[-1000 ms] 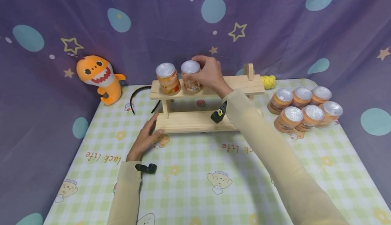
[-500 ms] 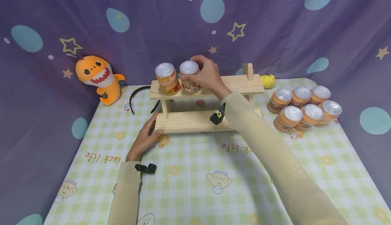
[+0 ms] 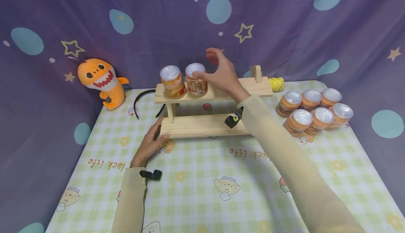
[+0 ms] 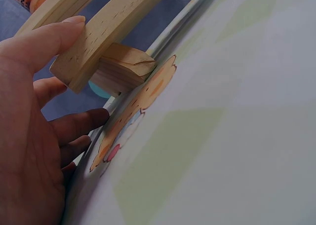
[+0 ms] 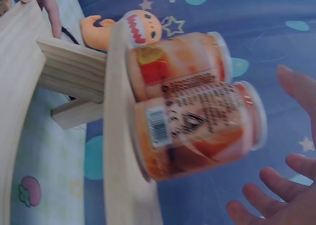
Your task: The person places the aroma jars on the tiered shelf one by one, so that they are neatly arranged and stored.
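The two-tier wooden shelf [image 3: 202, 126] stands at the back of the table. My left hand [image 3: 150, 146] holds the left end of its lower board; in the left wrist view the thumb [image 4: 66, 33] lies on the board with the index finger behind its end. Two orange-labelled fruit cans [image 3: 197, 85] with silvery lids stand upright, side by side, on the left part of the upper board. My right hand [image 3: 225, 72] is spread just right of the nearer can, thumb overlapping its rim from the head view. From the right wrist, a gap separates that hand [image 5: 291, 185] from both cans.
Several similar cans [image 3: 322, 117] stand in two rows to the right of the shelf. An orange plush shark [image 3: 109, 85] leans at the back left, near a black headband [image 3: 139, 101]. A yellow yarn ball [image 3: 276, 84] lies behind the shelf's right end. Purple curtain hangs behind.
My right hand has let go of the second can, its fingers spreading and lifting away to the right. The can stays on the upper board. My left hand keeps its place.
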### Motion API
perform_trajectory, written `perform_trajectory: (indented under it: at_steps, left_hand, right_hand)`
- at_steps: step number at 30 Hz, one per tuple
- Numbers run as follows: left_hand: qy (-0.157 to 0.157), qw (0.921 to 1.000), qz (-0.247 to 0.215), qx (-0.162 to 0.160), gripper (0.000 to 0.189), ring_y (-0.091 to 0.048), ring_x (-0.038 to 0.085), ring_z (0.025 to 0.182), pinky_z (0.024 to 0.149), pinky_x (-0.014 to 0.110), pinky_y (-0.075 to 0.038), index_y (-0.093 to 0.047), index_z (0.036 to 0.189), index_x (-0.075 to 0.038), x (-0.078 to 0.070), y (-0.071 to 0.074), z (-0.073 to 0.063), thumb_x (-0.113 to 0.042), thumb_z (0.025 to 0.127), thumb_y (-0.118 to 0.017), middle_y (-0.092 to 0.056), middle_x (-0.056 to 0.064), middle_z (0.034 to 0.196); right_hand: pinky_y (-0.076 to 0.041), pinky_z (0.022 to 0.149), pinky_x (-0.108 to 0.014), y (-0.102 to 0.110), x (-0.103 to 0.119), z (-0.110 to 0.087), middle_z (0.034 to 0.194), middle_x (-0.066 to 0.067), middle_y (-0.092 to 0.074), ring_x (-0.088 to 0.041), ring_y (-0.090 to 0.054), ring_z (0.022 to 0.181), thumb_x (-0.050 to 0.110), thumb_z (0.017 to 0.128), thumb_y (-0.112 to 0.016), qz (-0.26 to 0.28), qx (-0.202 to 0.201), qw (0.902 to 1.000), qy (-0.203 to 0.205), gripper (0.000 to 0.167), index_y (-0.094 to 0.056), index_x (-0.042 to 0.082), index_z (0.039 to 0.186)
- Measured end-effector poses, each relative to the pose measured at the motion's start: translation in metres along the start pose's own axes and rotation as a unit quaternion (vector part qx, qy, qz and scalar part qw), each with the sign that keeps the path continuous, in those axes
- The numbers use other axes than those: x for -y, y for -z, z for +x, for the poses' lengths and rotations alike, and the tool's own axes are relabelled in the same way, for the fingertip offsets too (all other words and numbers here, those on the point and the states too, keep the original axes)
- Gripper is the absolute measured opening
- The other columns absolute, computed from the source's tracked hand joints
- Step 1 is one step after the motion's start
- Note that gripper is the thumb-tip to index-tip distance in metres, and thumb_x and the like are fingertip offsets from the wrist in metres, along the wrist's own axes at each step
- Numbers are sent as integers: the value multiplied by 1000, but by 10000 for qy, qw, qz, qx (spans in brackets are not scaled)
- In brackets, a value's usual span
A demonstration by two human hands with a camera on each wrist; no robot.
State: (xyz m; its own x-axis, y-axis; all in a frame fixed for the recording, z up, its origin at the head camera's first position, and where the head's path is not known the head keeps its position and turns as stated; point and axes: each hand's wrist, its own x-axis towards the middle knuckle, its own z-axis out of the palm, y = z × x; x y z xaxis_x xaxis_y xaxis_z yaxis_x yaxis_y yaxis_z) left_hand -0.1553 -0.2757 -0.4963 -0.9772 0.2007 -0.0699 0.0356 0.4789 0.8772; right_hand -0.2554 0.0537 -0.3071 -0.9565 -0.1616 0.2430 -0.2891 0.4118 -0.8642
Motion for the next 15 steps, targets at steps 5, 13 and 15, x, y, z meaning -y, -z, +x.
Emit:
perform_trajectory:
  at_steps: [5,13,15]
  left_hand:
    - [0,10000,13,35,78,-29,41,151,123,63,-16,-17,162,-27,-2,0,0,-23,99,-63,-21,17,167]
    - [127,9999,24,111,77,-27,45,151,122,66,-15,-17,162,-13,-33,2,-11,-21,99,-62,-18,22,166]
    - [113,9999,12,107,76,-28,44,151,122,65,-15,-18,162,-13,-38,2,-13,-21,100,-61,-19,22,166]
  right_hand:
    - [-45,111,-36,20,-3,-10,144,-9,-56,-26,-55,133,33,80,-84,166,-318,9989,301,79,-45,17,146]
    - [-46,109,-43,56,-8,-33,139,-7,-59,-21,-57,129,24,82,-83,565,-775,9948,348,70,-49,16,143]
    - [-47,107,-43,66,-9,-39,137,-7,-60,-18,-58,128,21,82,-83,641,-920,9931,352,68,-51,16,142]
